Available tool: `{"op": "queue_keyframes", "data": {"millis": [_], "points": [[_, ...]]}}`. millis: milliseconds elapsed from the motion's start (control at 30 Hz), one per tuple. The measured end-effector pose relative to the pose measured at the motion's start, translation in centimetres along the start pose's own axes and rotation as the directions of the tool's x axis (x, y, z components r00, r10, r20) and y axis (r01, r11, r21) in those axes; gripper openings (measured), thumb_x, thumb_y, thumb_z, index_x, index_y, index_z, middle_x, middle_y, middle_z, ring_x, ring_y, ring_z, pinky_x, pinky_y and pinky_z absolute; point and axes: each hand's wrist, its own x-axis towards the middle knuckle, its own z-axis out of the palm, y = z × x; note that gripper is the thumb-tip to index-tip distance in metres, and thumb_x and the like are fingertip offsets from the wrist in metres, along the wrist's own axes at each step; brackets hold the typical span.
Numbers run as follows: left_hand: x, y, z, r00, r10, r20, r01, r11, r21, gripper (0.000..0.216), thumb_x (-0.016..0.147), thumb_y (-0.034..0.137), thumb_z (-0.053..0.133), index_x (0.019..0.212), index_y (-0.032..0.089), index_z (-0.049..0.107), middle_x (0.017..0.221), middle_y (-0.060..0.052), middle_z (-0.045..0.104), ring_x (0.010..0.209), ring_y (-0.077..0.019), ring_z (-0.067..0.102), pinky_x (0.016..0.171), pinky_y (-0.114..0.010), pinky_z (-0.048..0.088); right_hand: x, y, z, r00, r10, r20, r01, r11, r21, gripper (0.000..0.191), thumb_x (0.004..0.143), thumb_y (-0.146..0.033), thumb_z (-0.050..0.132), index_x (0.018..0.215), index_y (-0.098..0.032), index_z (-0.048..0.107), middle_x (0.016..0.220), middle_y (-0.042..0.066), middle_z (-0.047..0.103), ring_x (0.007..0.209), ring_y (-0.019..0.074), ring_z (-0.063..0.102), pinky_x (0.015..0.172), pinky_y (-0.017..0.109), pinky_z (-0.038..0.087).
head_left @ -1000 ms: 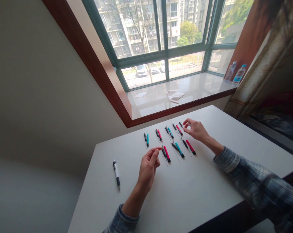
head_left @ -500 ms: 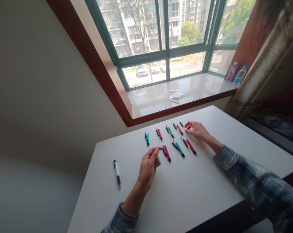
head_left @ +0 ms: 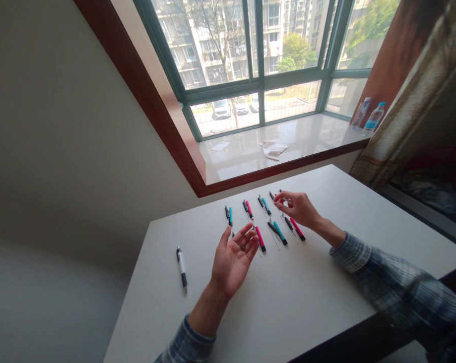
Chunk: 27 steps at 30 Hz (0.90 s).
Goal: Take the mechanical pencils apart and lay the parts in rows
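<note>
My left hand (head_left: 233,262) is turned palm up with its fingers stretched out, in front of the rows of pen parts. A small dark ring-like thing (head_left: 243,247) shows at its fingers; whether it is worn or lies loose I cannot tell. My right hand (head_left: 298,207) is closed in a pinch over the far right pen parts; what is between its fingertips is hidden. Near the hands lie a red barrel (head_left: 297,229), a teal barrel (head_left: 280,233), another red barrel (head_left: 261,239), black pen halves (head_left: 288,223) and thin white refills.
A whole white-and-black pen (head_left: 181,269) lies apart at the left of the white table (head_left: 288,297). Behind the table, the window sill (head_left: 243,156) bears a crumpled cloth (head_left: 273,149) and water bottles (head_left: 374,118). A curtain (head_left: 412,96) hangs at the right.
My left hand has turned from a pinch to an open, upward palm. My right hand has moved left and over the far right parts, its fingertips still together.
</note>
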Motion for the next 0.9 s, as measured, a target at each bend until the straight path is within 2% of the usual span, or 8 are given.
{"op": "queue_keyframes", "data": {"millis": [133,233,367,500,633,700,767,900], "points": [[0.0,0.0,0.4,0.999,-0.021,0.035,0.022,0.999,-0.031,0.060,0.102,0.047,0.051,0.138,0.001,0.060,0.127,-0.022,0.069,0.120,-0.0282,0.066,0.106,-0.038,0.053,-1.7,-4.2,1.6,0.971,-0.237,0.013,0.234,0.965,0.120,0.015,0.097,-0.034,0.068,0.095,-0.020,0.075,0.076,0.001,0.073,0.055,0.0107,0.059,0.057,0.024,0.048],[-0.1,-0.4,0.5,0.993,-0.042,0.107,0.045,0.999,-0.025,0.062,0.103,0.049,0.049,0.143,0.002,0.056,0.124,-0.020,0.070,0.113,-0.0258,0.069,0.103,-0.036,0.054,-3.1,-6.4,2.9,0.934,-0.344,0.097,0.321,0.927,0.194,0.010,0.098,-0.031,0.068,0.102,-0.024,0.075,0.088,0.003,0.075,0.065,0.0141,0.067,0.058,0.026,0.052],[-0.3,-1.0,0.6,0.979,-0.061,0.195,0.059,0.998,0.015,0.063,0.103,0.050,0.048,0.145,0.004,0.055,0.121,-0.019,0.072,0.109,-0.0280,0.069,0.099,-0.039,0.054,-4.3,-7.3,4.1,0.888,-0.408,0.215,0.364,0.906,0.216,0.012,0.098,-0.027,0.068,0.108,-0.029,0.075,0.109,0.004,0.076,0.074,0.0182,0.072,0.060,0.030,0.057],[-0.5,-1.5,0.8,0.976,-0.046,0.213,0.037,0.998,0.047,0.065,0.102,0.051,0.048,0.145,0.003,0.055,0.131,-0.021,0.067,0.118,-0.0297,0.065,0.103,-0.039,0.051,-4.7,-7.1,4.2,0.891,-0.397,0.223,0.357,0.913,0.196,0.016,0.099,-0.024,0.065,0.109,-0.032,0.076,0.107,0.004,0.077,0.077,0.0209,0.072,0.061,0.033,0.058],[-0.6,-1.7,0.7,0.981,-0.016,0.195,-0.004,0.995,0.100,0.063,0.101,0.053,0.052,0.148,0.011,0.055,0.139,-0.016,0.065,0.125,-0.0283,0.062,0.109,-0.039,0.046,-4.5,-7.0,3.8,0.885,-0.397,0.241,0.329,0.902,0.278,0.017,0.101,-0.027,0.063,0.109,-0.032,0.077,0.102,0.004,0.077,0.077,0.0205,0.072,0.065,0.033,0.059],[-0.6,-1.6,0.5,0.983,0.013,0.184,-0.038,0.990,0.133,0.062,0.100,0.055,0.053,0.148,0.017,0.056,0.143,-0.014,0.063,0.129,-0.0285,0.060,0.111,-0.040,0.044,-3.9,-6.5,3.4,0.914,-0.364,0.180,0.302,0.905,0.301,0.015,0.102,-0.030,0.063,0.107,-0.029,0.077,0.099,0.004,0.076,0.074,0.0185,0.072,0.064,0.031,0.058],[-0.6,-1.5,0.3,0.984,0.035,0.177,-0.065,0.984,0.165,0.062,0.099,0.058,0.054,0.147,0.019,0.058,0.146,-0.013,0.061,0.131,-0.0301,0.058,0.112,-0.042,0.043,-2.7,-5.2,2.9,0.949,-0.308,0.065,0.280,0.921,0.270,0.016,0.102,-0.031,0.063,0.105,-0.025,0.077,0.096,0.005,0.076,0.075,0.0174,0.071,0.064,0.029,0.058],[-0.5,-1.1,-0.2,0.986,0.043,0.158,-0.076,0.976,0.206,0.063,0.097,0.061,0.053,0.140,0.017,0.064,0.149,-0.015,0.059,0.124,-0.0313,0.061,0.106,-0.043,0.046,0.8,0.6,1.3,0.979,-0.177,-0.102,0.190,0.972,0.135,0.018,0.100,-0.032,0.064,0.106,-0.024,0.079,0.103,0.007,0.077,0.086,0.0196,0.073,0.075,0.031,0.059]]}}
